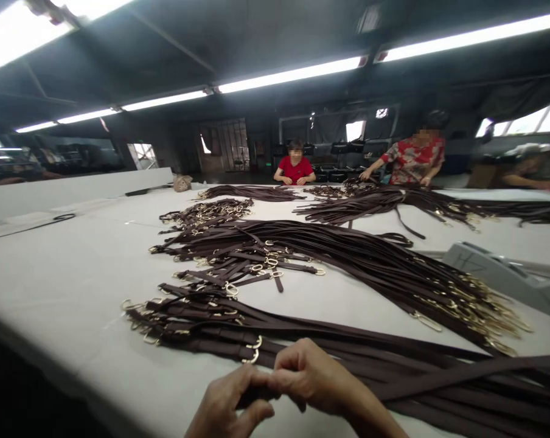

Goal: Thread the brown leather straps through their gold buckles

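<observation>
Close to the table's near edge, my left hand (233, 401) and my right hand (309, 377) meet fingertip to fingertip. My left fingers and thumb curl around a dark brown piece that looks like part of a strap, mostly hidden by the hands. My right hand is closed in a pinch against the left fingertips; what it grips is hidden. Just beyond them lies a bundle of dark brown straps (211, 347) with gold-coloured metal rings and buckles at the left end. Its long tails run off to the right, under my right forearm.
A second long strap bundle (348, 255) lies farther back, its gold hooks at the right. Short straps with rings (257, 264) are heaped beside it. A grey dispenser-like device (503, 274) stands at right. Co-workers (295, 167) sit or stand across the pale table (65, 274).
</observation>
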Demonstrator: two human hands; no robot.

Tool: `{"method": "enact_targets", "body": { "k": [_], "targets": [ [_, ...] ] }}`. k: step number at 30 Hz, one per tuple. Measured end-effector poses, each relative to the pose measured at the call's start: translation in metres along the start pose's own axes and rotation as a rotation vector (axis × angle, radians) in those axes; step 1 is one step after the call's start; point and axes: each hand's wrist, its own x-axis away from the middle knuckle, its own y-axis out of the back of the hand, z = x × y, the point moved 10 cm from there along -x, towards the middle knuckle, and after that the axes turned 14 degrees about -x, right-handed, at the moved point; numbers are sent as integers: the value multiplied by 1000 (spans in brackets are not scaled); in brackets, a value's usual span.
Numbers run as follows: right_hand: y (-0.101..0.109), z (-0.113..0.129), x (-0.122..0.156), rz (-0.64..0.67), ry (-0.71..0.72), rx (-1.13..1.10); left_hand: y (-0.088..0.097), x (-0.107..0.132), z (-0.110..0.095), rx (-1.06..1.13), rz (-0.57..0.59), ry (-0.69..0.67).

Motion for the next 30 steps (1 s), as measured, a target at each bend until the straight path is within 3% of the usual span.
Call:
{"method": "enact_targets", "body": {
  "k": [4,8,10,12,14,19,22,25,30],
  "targets": [
    [-2,3,-2,11,44,-14,14,-7,-7,-30,-13,83],
    [0,4,-2,-15,31,24,26,-8,13,202,60,265],
    [-3,5,-1,-7,29,82,22,-4,21,251,161,311],
    [-11,8,0,16,54,164,13,1,24,235,273,309],
    [-19,16,0,9,118,286,9,4,26,178,303,296],
    [-41,40,3,-25,369,531,22,1,14,54,154,171],
    [-49,49,10,-15,478,557,25,5,8,100,158,133],
    [-52,52,16,33,485,582,21,13,6,173,221,127],
    [-40,44,16,5,326,492,12,19,10,343,275,211]
  ]
}}
